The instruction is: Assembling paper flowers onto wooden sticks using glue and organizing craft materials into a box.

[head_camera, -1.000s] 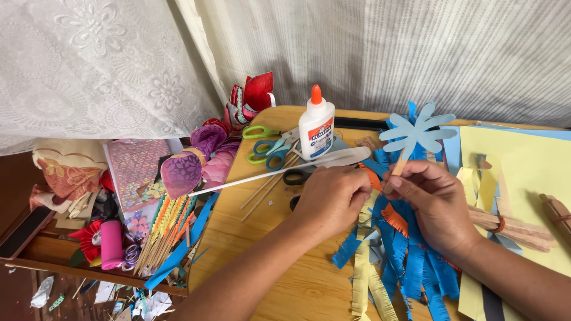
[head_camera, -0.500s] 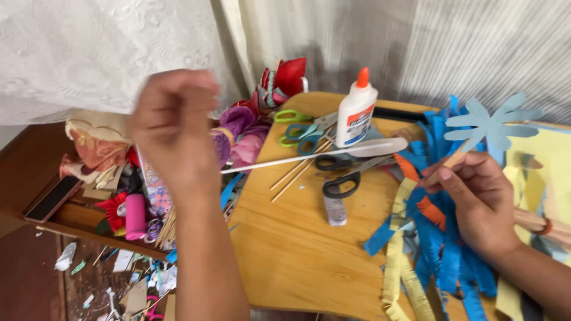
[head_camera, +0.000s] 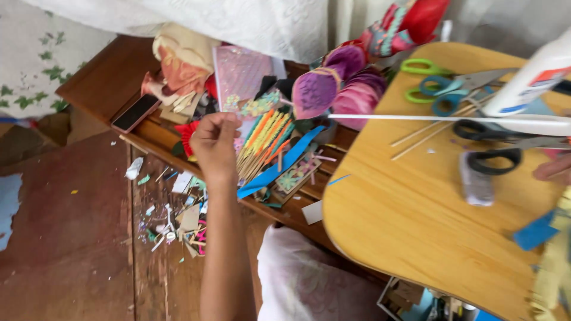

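1. The left hand (head_camera: 215, 142) is out to the left of the wooden desk (head_camera: 410, 220), above a low wooden tray (head_camera: 148, 134) of craft materials. Its fingers are curled together with the fingertips pinched; whether they grip anything is too small to tell.
2. Just right of this hand stands a bundle of coloured paper sticks (head_camera: 262, 142), orange, yellow and green, with a blue paper strip (head_camera: 279, 166) running across below them.
3. Farther right and farther away lie purple and pink paper flowers (head_camera: 333, 89), well apart from the hand.
4. A long white stick (head_camera: 416, 119) stretches from the flowers across the desk toward the right edge.
5. Only a sliver of the right hand (head_camera: 553, 168) shows at the right edge of the desk, so its grip cannot be told.
6. Near that hand lie black-handled scissors (head_camera: 488, 145), a small silvery tube (head_camera: 476, 184) and, farther off, green and blue scissors (head_camera: 440, 83) beside a white glue bottle (head_camera: 535, 77).
7. Paper scraps (head_camera: 178, 223) litter the floor below the left hand.
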